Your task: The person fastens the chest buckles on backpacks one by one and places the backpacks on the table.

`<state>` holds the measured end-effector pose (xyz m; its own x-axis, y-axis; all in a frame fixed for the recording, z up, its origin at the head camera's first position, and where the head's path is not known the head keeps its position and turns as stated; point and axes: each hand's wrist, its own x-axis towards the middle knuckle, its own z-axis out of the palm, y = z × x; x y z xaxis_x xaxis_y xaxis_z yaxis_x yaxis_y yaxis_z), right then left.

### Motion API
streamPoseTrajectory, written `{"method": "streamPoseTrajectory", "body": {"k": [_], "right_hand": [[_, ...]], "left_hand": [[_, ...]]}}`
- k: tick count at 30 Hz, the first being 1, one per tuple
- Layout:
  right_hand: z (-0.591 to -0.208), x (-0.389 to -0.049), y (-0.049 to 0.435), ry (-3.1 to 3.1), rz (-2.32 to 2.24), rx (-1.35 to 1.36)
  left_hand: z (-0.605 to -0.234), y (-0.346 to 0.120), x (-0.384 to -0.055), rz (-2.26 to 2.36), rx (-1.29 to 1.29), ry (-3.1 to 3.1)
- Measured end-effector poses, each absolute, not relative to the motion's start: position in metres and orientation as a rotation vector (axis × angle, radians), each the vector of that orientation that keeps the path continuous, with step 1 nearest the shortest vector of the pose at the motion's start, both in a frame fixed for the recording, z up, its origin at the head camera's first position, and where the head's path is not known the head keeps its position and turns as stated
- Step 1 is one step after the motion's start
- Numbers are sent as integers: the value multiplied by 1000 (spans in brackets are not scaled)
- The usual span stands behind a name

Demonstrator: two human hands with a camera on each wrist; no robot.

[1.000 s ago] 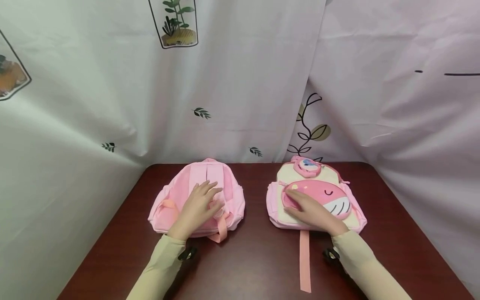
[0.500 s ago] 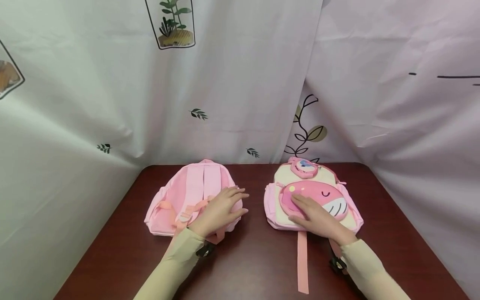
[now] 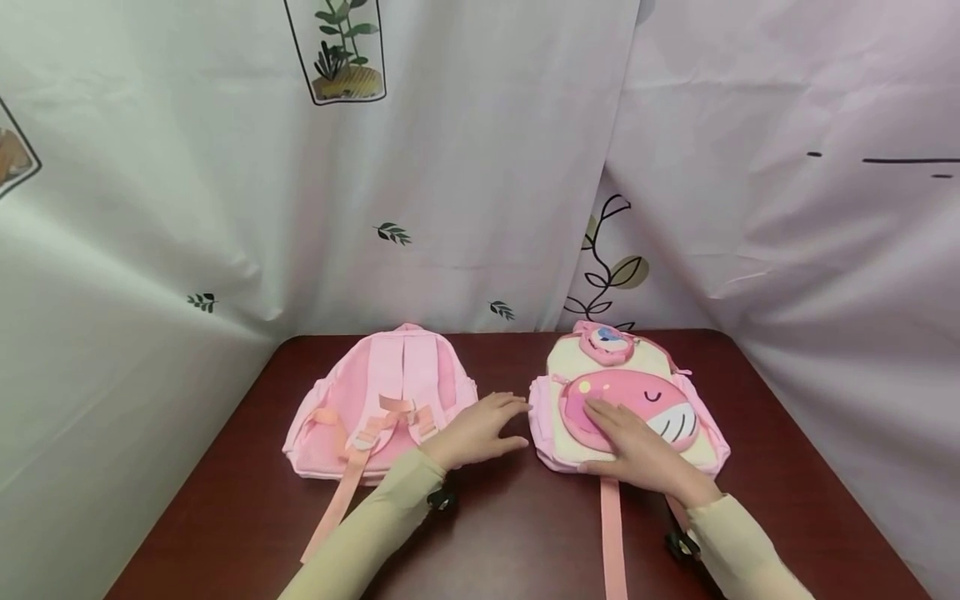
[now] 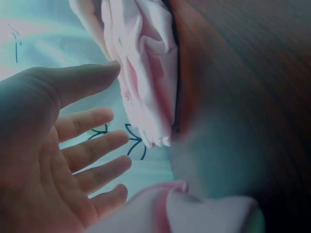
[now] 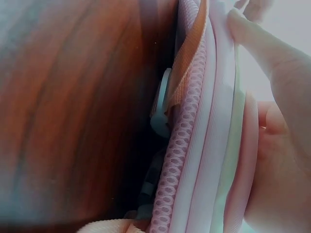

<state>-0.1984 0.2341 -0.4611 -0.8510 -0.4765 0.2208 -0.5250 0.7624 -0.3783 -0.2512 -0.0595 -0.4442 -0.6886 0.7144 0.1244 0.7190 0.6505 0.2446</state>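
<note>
Left hand (image 3: 483,429) spread wide, thumb apart, holding nothing; it hangs between the bags, fingertips just beside the whale-fronted backpack (image 3: 626,392), contact not certain. Right hand (image 3: 641,454) lies over that bag's front, fingers fairly straight, gripping nothing. Whale-fronted backpack near the far-right corner of the table (image 3: 510,533), front up; plain pink backpack (image 3: 386,383) near the far-left corner, strap side up. Progress, as judged: both bags are laid out and apart, neither raised off the table; the left one seems free of any hand, the right one looks mid-handling. How much handling remains cannot be told. Count: two hands, two backpacks, one table; one loose strap plainly trailing from each bag toward the near edge, another partly hidden by the right sleeve.
</note>
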Motion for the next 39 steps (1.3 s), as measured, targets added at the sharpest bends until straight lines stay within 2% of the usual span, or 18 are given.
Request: {"method": "streamPoseTrajectory", "body": {"k": [9,22,39], "right_hand": [[-468,-196,234,-2783,552,854],[-470,-193,224,-2777,343,866],[-463,-197,227,-2719,552,825]], "left_hand": [[-457,-42,-256,-421,-1327,-2889],[-466,-31,-257,-419,-1272,-2922],[-463,-39,-256,-573,-1271,-2888]]}}
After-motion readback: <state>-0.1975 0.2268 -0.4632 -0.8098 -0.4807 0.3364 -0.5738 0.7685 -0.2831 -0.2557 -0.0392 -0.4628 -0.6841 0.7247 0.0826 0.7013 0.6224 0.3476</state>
